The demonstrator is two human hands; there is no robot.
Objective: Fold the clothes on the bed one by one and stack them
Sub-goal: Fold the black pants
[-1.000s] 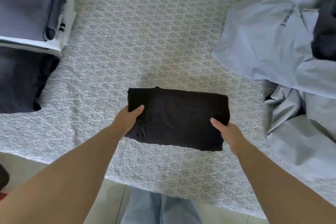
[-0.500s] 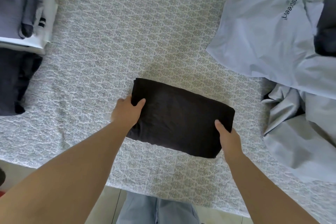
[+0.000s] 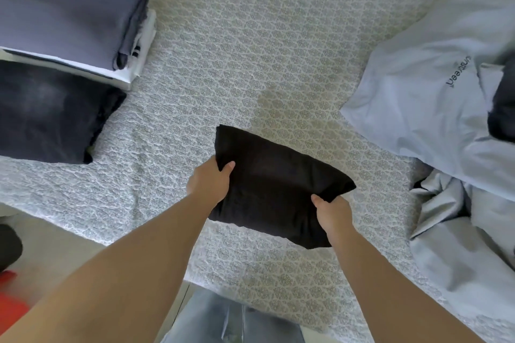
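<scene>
Head view: a folded black garment [image 3: 278,186] is held over the near middle of the bed [image 3: 250,50].
Fingers: the left hand [image 3: 210,182] and right hand [image 3: 333,210] are each curled around an end of it, thumbs on top.
Risk: layers may slip open if one grip loosens on the way to the stacks [image 3: 64,64] at far left.
Change: the garment is now lifted and tilted, left end farther away.
</scene>
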